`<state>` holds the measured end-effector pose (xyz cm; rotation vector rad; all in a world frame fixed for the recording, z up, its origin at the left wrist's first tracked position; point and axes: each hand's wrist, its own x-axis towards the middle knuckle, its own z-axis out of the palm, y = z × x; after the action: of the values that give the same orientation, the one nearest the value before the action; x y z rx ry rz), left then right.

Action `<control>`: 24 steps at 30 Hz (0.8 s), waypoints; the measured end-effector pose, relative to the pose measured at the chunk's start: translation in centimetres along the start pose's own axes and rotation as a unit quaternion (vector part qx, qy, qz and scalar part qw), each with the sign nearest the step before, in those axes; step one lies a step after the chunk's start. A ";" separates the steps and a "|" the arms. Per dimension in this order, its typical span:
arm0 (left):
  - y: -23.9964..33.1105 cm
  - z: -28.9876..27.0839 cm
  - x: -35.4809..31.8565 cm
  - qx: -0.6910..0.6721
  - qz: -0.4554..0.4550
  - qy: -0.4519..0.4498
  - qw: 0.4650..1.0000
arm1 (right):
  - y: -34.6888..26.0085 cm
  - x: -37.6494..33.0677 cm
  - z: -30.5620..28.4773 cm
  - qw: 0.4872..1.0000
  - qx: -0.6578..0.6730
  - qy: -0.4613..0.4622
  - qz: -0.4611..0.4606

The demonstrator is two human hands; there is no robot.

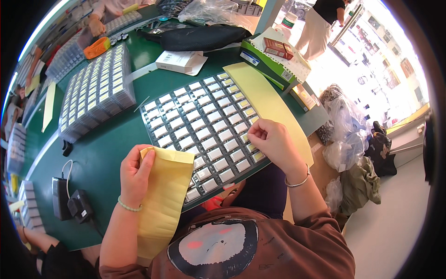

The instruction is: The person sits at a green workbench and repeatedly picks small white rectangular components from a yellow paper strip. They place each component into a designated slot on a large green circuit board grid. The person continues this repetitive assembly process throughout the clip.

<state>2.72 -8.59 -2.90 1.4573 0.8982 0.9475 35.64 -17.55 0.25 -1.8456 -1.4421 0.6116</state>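
- Head view looks down on a green table [107, 153] where a dark tray [203, 125] of small silver-faced parts lies at the near edge, in front of the person.
- Left hand [135, 173] grips a yellow backing strip [162, 200], thumb and fingers closed on its top end; the strip hangs off the near edge toward the lap.
- Right hand [273, 142] rests on the tray's right side, fingers curled in a pinch over one part; whether anything sits between the fingertips I cannot tell.
- A second yellow sheet [269, 104] lies along the tray's right edge.
- Done well, I'd say: keep the strip taut and close, pinch lightly, and work row by row.
- More filled trays [95, 93] are stacked toward the far left.
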 end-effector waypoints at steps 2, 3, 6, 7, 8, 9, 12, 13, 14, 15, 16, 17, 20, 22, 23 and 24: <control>0.0 0.0 0.0 -0.006 0.001 0.000 1.000 | -0.2 -0.2 0.0 0.999 -0.011 0.033 0.009; 0.0 0.0 0.0 -0.008 0.003 -0.001 1.000 | -0.2 -0.3 0.0 0.999 -0.017 0.050 0.014; 0.2 0.1 -0.3 -0.031 0.002 0.001 1.000 | 0.4 0.2 0.0 0.999 -0.002 0.055 -0.003; 0.2 0.3 -0.4 -0.042 0.000 0.003 0.999 | 0.2 0.0 -0.1 0.997 0.003 0.074 -0.012; 0.1 0.3 -0.3 -0.019 0.018 0.009 1.000 | -0.5 -0.1 -0.1 0.996 0.014 0.088 -0.025; -0.1 0.3 -0.4 0.010 0.033 0.018 0.999 | -1.3 -0.2 0.6 0.994 0.032 0.098 -0.039; 0.0 0.4 -0.4 0.009 0.043 0.014 0.999 | -4.9 -1.0 3.0 0.986 0.069 0.008 -0.149; 0.0 0.3 -0.5 0.003 0.048 0.012 0.999 | -6.0 -1.1 4.3 0.978 0.096 -0.023 -0.183; 0.2 0.2 -0.6 0.006 0.050 0.001 0.999 | -6.6 -1.0 5.4 0.972 0.096 -0.023 -0.214; 0.4 0.0 -0.8 0.008 0.051 -0.010 0.999 | -7.1 -0.8 6.5 0.965 0.095 -0.024 -0.245; 0.5 -0.1 -0.8 0.009 0.053 -0.022 0.998 | -7.5 -0.8 7.6 0.963 0.090 -0.004 -0.254; 0.4 0.0 -0.9 0.010 0.063 -0.016 0.998 | -7.6 -0.8 8.0 0.962 0.083 -0.013 -0.261; 0.2 0.0 -0.8 0.015 0.089 0.000 0.996 | -7.8 -0.6 9.1 0.954 0.049 0.004 -0.296; 0.3 0.0 -0.8 -0.001 0.071 0.003 0.997 | -7.5 -0.6 9.6 0.934 -0.004 0.056 -0.352; 0.3 0.0 -0.8 -0.011 0.061 0.002 0.998 | -7.3 -0.6 9.8 0.922 -0.031 0.083 -0.378; 0.3 0.0 -0.7 -0.008 0.054 0.002 0.998 | -7.1 -0.7 9.9 0.912 -0.056 0.088 -0.396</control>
<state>2.48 -9.25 -2.62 1.5024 0.8186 1.0361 23.74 -14.89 -0.70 -1.1781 -1.9328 -0.0449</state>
